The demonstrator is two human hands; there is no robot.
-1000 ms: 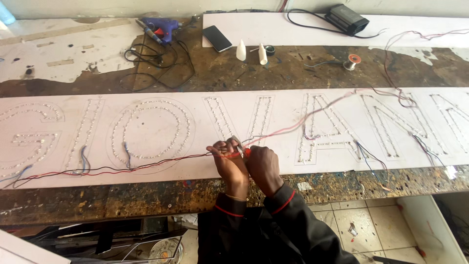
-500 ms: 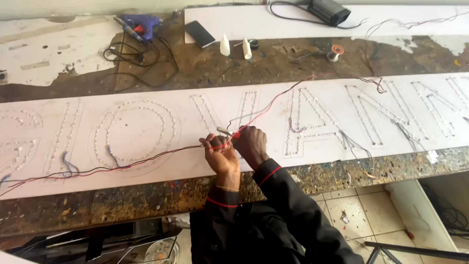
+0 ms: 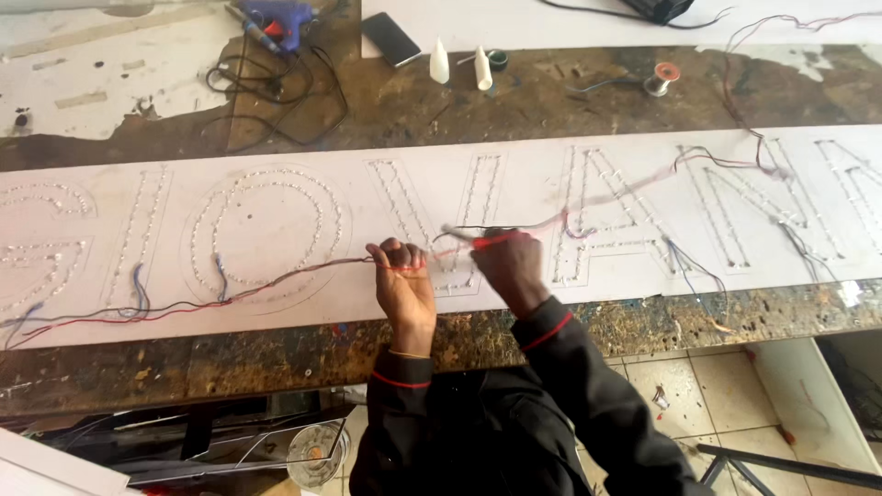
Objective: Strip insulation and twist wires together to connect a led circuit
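A long white sign panel (image 3: 276, 303) with large letters outlined in small lights lies across the workbench. Red and black wires (image 3: 276, 276) run along it from the left edge toward the right. My left hand (image 3: 402, 280) pinches the red wire over the panel's front part. My right hand (image 3: 508, 266) grips a red-handled tool (image 3: 478, 239) whose tip points left at the wire, a little apart from my left hand. Both sleeves are dark with red cuffs.
At the back of the paint-stained bench (image 3: 551, 101) lie a blue glue gun (image 3: 276, 16) with a black cord, a dark phone (image 3: 392, 39), two small white bottles (image 3: 439, 62), and a wire spool (image 3: 658, 81). Tiled floor (image 3: 698, 386) shows at lower right.
My hands have drawn apart: the right one has moved right with the tool, the left keeps hold of the red wire. The view has shifted, so the panel sits further left.
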